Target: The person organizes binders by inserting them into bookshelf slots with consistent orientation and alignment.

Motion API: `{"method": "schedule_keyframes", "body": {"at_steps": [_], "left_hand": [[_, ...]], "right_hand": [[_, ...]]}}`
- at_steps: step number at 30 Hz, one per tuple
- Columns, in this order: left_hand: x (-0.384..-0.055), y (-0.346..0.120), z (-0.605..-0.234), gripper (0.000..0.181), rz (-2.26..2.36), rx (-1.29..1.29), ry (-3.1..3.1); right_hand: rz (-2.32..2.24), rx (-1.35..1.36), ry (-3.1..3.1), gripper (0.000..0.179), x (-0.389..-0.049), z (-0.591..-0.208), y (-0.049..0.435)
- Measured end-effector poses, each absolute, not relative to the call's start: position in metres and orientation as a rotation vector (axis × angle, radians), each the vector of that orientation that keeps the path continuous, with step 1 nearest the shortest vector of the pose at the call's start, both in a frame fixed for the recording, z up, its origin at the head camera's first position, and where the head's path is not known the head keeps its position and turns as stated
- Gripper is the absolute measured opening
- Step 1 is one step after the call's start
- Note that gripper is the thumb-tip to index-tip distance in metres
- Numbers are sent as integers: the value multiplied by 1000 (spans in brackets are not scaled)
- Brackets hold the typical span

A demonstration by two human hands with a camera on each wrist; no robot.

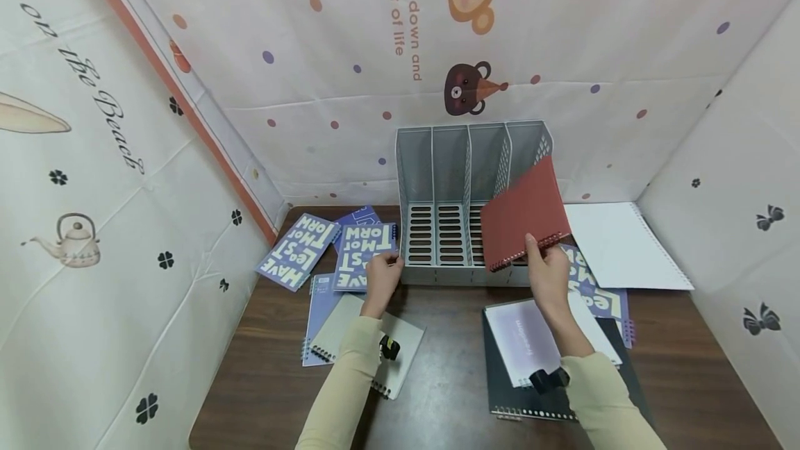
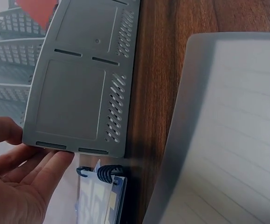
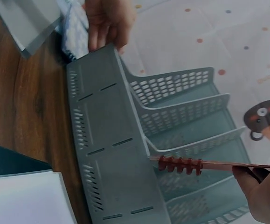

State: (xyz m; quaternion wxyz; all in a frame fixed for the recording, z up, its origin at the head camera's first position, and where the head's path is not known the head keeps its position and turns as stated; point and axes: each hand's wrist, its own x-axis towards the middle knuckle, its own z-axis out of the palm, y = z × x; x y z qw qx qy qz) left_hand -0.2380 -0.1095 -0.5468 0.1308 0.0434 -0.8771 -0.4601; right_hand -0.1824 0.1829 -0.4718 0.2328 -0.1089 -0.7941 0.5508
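Note:
My right hand (image 1: 550,282) grips a red spiral notebook (image 1: 523,210) near its coiled edge. The notebook is tilted over the right-hand compartments of a grey file rack (image 1: 450,276); in the right wrist view its red coil (image 3: 180,164) is at the rack's front edge. At the rack's front left corner, my left hand (image 1: 382,280) holds the edge, thumb and fingers (image 2: 55,170) around the corner in the left wrist view. The rack's left compartments show bare slotted floors. Beside the left hand lies a blue lettered notebook (image 1: 362,255).
Left of the rack lie more blue notebooks (image 1: 298,250) and pale grey notebooks (image 1: 400,342). To the right are a white notebook (image 1: 625,245), a lettered blue notebook (image 1: 609,302), and a dark notebook (image 1: 509,394) under a lilac-covered one (image 1: 515,335). A printed cloth wall (image 1: 350,137) stands behind.

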Motion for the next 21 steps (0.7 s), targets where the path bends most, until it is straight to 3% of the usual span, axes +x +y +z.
{"method": "schedule_keyframes", "body": {"at_steps": [21], "left_hand": [[-239,-107,-549,16,-1307,124,-2553]], "right_hand": [[1416,-264,-2267,35,-238,-483,156]]}}
